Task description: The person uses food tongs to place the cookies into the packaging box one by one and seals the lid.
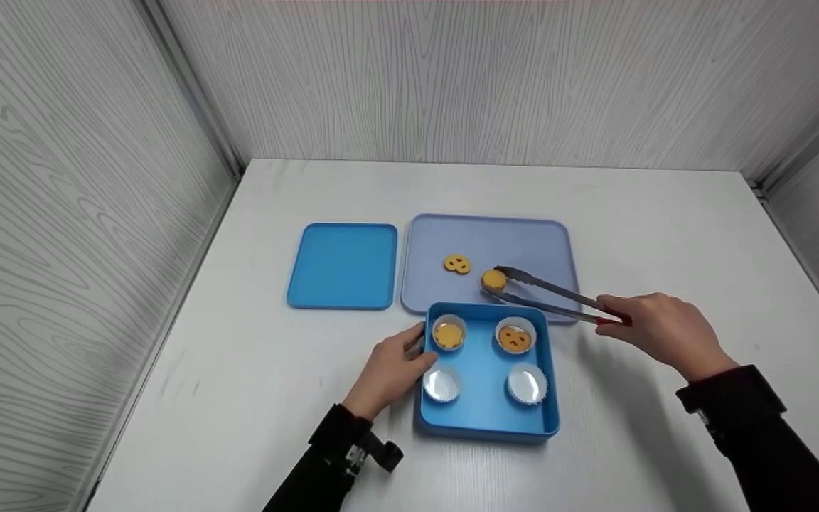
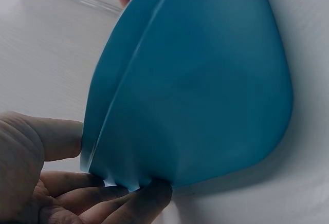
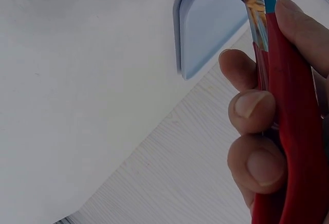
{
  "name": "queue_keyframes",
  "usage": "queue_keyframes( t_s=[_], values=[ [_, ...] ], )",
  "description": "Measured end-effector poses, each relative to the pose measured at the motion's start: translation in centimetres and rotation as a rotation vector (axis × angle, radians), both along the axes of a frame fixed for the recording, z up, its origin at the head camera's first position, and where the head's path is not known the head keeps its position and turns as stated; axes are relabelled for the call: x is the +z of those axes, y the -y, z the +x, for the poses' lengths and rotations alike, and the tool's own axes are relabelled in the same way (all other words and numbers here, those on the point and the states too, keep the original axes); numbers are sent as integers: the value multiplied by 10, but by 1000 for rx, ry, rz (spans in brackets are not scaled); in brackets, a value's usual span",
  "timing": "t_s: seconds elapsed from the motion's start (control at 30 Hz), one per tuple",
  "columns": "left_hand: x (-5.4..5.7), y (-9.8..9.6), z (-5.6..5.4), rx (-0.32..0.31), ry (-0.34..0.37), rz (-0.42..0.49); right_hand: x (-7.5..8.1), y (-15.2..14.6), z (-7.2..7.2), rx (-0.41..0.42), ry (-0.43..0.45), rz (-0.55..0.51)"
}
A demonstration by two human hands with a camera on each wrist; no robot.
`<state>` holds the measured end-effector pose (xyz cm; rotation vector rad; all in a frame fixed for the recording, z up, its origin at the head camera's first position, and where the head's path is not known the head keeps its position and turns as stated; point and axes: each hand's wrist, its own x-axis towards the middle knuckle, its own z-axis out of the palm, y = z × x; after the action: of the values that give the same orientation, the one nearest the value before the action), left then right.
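Observation:
My right hand [image 1: 665,333] grips tongs with red handles [image 3: 293,106]. The dark tips of the tongs [image 1: 552,286] lie either side of a round yellow cookie [image 1: 493,280], which overlaps the lavender tray [image 1: 552,238] in the head view. A pretzel-shaped cookie [image 1: 457,264] lies on that tray to its left. My left hand [image 1: 392,370] holds the left wall of a blue box [image 1: 484,419], thumb at the rim and fingers against the outside. Inside the box, one paper cup [image 1: 449,320] has a yellow cookie [image 1: 448,336] and another a brown-orange cookie with holes [image 1: 515,339].
Two bare-bottomed cups, a left one [image 1: 442,384] and a right one [image 1: 527,384], stand in the near half of the box. A flat blue tray [image 1: 344,267] lies left of the lavender one. Grey wood-grain panels [image 1: 452,85] enclose the white table [image 1: 239,398].

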<state>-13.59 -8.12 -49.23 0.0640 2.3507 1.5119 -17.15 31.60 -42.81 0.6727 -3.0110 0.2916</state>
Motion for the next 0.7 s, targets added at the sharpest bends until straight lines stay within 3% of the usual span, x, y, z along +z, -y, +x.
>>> queue_keyframes(
  t_s=[0.7],
  values=[
    [-1,1,1,-1,-8,3,2,1,-3,2,-15,-9]
  ],
)
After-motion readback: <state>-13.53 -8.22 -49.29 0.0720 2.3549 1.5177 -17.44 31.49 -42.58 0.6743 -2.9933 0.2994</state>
